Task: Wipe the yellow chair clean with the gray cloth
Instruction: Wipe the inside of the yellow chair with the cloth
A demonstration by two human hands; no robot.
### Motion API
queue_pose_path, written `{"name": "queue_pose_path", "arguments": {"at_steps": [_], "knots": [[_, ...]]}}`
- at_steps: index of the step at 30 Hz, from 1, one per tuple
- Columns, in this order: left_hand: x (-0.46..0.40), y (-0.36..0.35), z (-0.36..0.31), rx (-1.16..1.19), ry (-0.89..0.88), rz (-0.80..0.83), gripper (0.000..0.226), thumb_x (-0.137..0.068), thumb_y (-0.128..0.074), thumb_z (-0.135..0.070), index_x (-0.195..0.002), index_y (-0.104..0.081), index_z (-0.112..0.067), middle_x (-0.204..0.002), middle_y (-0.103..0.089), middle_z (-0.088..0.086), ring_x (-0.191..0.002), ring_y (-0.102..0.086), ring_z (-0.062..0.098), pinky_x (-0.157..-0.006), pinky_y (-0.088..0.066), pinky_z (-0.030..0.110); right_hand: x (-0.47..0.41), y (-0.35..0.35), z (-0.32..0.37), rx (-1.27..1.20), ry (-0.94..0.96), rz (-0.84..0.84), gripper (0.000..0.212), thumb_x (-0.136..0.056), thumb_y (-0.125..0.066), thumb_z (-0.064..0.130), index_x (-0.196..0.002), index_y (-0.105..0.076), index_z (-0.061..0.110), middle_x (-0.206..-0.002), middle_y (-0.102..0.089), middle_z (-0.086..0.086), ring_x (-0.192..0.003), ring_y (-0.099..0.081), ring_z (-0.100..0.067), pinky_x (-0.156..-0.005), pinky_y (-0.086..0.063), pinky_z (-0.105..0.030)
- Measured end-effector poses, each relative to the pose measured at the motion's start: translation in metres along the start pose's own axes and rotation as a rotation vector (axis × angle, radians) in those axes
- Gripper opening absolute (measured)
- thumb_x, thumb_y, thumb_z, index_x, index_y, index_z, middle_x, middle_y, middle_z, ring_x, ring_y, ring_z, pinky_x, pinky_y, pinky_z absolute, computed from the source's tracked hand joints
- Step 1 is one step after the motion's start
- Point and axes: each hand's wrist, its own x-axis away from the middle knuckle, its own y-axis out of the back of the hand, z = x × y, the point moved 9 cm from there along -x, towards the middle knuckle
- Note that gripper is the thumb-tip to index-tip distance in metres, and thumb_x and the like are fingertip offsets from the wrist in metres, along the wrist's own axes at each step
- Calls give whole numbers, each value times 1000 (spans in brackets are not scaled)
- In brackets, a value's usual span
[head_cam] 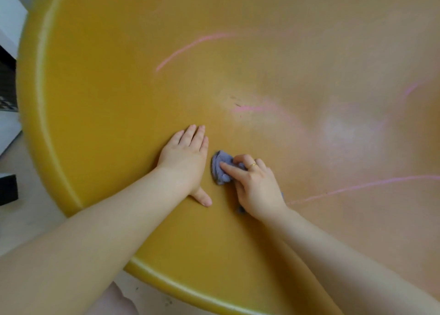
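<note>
Wiping step underway: right hand [257,186] grips the bunched gray cloth [221,168], pressed on the glossy yellow plastic chair seat [107,100]. Left hand [185,157] lies flat, open, just beside the cloth. Next: sweep toward the pink streaks [190,46] beyond the cloth

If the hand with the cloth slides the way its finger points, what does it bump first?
Probably the left hand, lying flat right beside the gray cloth that the right hand holds on the yellow chair.

Bare forearms, no sleeves
A thin gold ring [253,165] sits on a finger of the right hand [256,186].
</note>
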Motion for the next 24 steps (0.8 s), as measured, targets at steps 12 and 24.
{"name": "queue_pose_path", "arguments": {"at_steps": [12, 24], "knots": [[-3, -4, -5, 0, -18, 47, 133, -59, -62, -75, -147, 13, -8, -154, 23, 10, -143, 17, 28, -117, 4, 37, -53, 15, -65, 44, -199, 28, 38, -90, -49, 8, -123, -60, 23, -125, -48, -10, -109, -46, -34, -88, -40, -36], [13, -11, -36, 76, -248, 100, 99, -79, -49, -67, -149, -1, -17, -157, 14, 6, -145, 8, 24, -118, -5, 36, 28, 19, -48, 59, -12, 134, 42, -81, -37, 19, -109, -69, 22, -108, -62, -15, -83, -57, -40, -74, -51, -41]]}}
